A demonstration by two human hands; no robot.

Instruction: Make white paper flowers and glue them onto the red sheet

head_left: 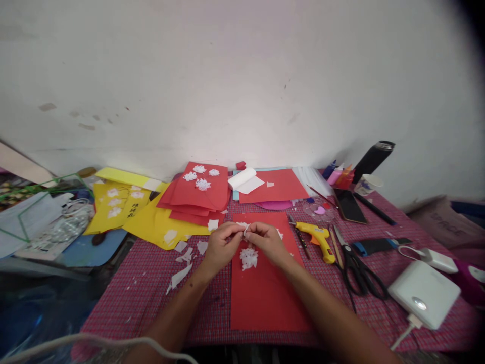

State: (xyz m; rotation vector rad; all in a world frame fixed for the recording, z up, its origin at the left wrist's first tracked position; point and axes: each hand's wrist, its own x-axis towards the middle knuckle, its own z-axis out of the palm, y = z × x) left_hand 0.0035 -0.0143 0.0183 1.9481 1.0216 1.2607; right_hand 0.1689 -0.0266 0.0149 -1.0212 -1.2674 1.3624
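At the far left, a yellow sheet with pale paper clusters and black writing lies partly over the edge of the counter, which has a checked cloth on it. Next come torn white scraps scattered on the cloth, and behind them a stack of red sheets, the top one bearing four white flower-like clusters. The left hand reaches in with its grip closed in a pinch on a small bit of white paper, just above the upper part of a single red sheet. A crumpled white cluster sits on that sheet, just below the fingertips, and a white roll lies farther back. From the other side, the right hand has its grip pinched on the same bit, its fingertips meeting the left's. Beyond it lie a yellow glue gun, then a dark phone toward the back with black-handled scissors nearer the front, a tilted black bottle, a paper cup and, near the right edge, a white box with a cable plugged in.
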